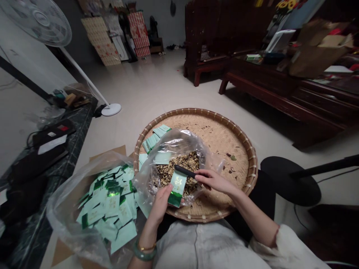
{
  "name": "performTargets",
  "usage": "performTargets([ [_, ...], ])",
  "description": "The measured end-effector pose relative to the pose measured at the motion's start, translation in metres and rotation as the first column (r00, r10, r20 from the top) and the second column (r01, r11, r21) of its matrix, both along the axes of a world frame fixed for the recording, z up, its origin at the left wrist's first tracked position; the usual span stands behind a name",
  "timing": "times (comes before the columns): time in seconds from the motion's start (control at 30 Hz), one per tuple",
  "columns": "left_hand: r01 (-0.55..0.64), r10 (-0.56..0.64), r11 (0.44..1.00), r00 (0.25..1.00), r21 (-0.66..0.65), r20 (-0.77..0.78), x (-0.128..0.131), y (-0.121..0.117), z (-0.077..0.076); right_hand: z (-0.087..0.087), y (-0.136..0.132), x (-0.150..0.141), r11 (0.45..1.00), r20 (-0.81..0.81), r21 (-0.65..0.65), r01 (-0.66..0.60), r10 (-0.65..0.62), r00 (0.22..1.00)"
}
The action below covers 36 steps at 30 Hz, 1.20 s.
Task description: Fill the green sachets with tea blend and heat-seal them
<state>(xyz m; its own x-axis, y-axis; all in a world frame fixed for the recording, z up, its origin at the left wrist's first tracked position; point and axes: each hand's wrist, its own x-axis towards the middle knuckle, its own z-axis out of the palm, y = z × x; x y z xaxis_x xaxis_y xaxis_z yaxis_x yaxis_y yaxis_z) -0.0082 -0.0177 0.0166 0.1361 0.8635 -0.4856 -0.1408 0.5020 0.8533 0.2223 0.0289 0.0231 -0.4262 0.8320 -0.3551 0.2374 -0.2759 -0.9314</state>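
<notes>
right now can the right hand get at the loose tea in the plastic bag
Probably yes: the right hand is at the bag's open mouth, the loose tea lying uncovered beside its fingers, though it holds a black tool.

Off-white loose long-sleeved top (202,246) at 6 o'clock, vertical centre placket, no visible print. Right sleeve ends in a wide, soft cuff (280,239) at 4 o'clock. Pale green jade bangle (144,252) and thin gold bracelet (147,247) at 7 o'clock, both on the wrist of the left hand (160,204).
</notes>
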Motion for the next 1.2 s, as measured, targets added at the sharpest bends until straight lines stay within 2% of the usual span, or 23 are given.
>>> performTargets([
  [0.17, 0.023, -0.023, 1.000, 0.999, 0.006, -0.028, 0.002, 0.000, -0.001, 0.004, -0.003, -0.006, 0.983, 0.107, 0.182, -0.002, -0.018, 0.994],
  [0.4, 0.028, -0.028, 1.000, 0.999, 0.009, -0.035, 0.000, 0.000, 0.001, -0.004, -0.004, -0.007, 1.000, 0.003, -0.003, 0.029, -0.029, 1.000],
  [0.57, 0.014, -0.013, 1.000, 1.000, 0.023, -0.021, -0.001, -0.001, 0.000, -0.002, -0.004, -0.005, 0.999, -0.037, 0.009, 0.038, -0.038, 0.999],
  [0.77, 0.021, -0.019, 0.999, 0.999, 0.041, -0.040, -0.001, -0.001, 0.000, 0.002, -0.005, -0.011, 0.991, 0.061, 0.135, -0.002, -0.006, 0.998],
  [0.93, 0.008, -0.008, 1.000, 1.000, 0.012, -0.027, -0.004, 0.001, 0.004, -0.003, -0.003, -0.011, 1.000, -0.032, 0.005, 0.021, -0.021, 0.999],
  [1.0, -0.024, 0.024, 1.000, 1.000, 0.005, -0.009, -0.006, 0.001, 0.005, -0.009, 0.001, -0.005, 0.994, 0.026, 0.072, 0.084, -0.086, 0.996],
  [1.07, -0.046, 0.046, 0.999, 0.999, 0.003, 0.006, -0.007, 0.000, 0.006, -0.017, 0.005, 0.000, 0.962, 0.152, 0.236, 0.134, -0.172, 0.973],
  [1.13, -0.039, 0.039, 0.999, 0.999, 0.003, 0.016, -0.007, -0.001, 0.006, -0.026, 0.008, 0.003, 0.921, 0.302, 0.378, 0.091, -0.215, 0.929],
  [1.2, -0.011, 0.011, 1.000, 1.000, 0.010, 0.013, -0.006, -0.002, 0.006, -0.032, 0.009, 0.002, 0.896, 0.436, 0.443, 0.014, -0.229, 0.870],
])
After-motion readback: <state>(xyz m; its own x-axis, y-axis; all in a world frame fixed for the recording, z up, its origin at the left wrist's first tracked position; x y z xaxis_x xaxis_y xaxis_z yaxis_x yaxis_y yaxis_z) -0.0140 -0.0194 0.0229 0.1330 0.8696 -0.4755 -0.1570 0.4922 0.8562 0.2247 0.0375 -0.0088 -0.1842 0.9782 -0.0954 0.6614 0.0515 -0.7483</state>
